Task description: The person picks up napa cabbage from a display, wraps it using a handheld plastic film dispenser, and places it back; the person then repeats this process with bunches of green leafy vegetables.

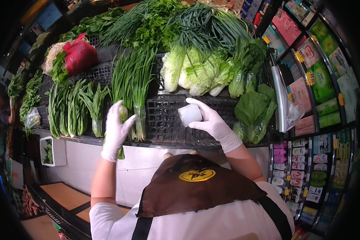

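In my right hand (210, 120), gloved in white, is a roll of whitish tape (190, 115), pinched between thumb and fingers above the black crate. My left hand (116, 130), in a matching glove, has its thumb spread from the fingers. A pale-stemmed green vegetable (124, 113) shows between them, and leaves stick out below the wrist; whether the hand grips it is hidden. Just beyond stand bundles of garlic chives (139, 78), one wrapped in clear film at its base. Napa cabbages (195, 70) lie past the tape roll.
Stem lettuce bunches (67, 111) line the left front. Leafy greens (253, 114) lie right, beside a roll of plastic bags (279, 99). A red bag (80, 57) sits farther back. Shelves of packaged goods (321, 81) rise at right. A white foam box (52, 151) stands lower left.
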Available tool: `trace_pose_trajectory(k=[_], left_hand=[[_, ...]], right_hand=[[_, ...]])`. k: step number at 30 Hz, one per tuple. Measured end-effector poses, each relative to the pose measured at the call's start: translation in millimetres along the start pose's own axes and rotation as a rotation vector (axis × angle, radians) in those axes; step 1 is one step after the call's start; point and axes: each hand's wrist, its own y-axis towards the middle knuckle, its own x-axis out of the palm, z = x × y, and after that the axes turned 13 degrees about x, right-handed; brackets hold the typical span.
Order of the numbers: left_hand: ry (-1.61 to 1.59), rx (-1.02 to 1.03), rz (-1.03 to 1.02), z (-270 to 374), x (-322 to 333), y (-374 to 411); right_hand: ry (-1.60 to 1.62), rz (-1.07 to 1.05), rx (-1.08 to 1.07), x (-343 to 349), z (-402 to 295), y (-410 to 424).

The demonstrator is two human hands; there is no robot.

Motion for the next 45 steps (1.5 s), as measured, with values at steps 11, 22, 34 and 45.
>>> trace_pose_trajectory(k=[11, 22, 34, 45], left_hand=[[-1.129, -0.08, 0.016, 118, 75, 18], [-0.441, -0.074, -0.304, 78, 209, 121], [-0.225, -0.002, -0.146, 82, 219, 136], [-0.601, 0.118, -0.249, 162, 2, 141]], right_hand=[[-0.743, 0.294, -0.17, 0, 8, -17], [0.054, 0.396, -0.043, -54, 42, -86], [0.195, 0.51, 0.033, -74, 57, -130], [0.301, 0.302, -0.554, -56, -32, -59]])
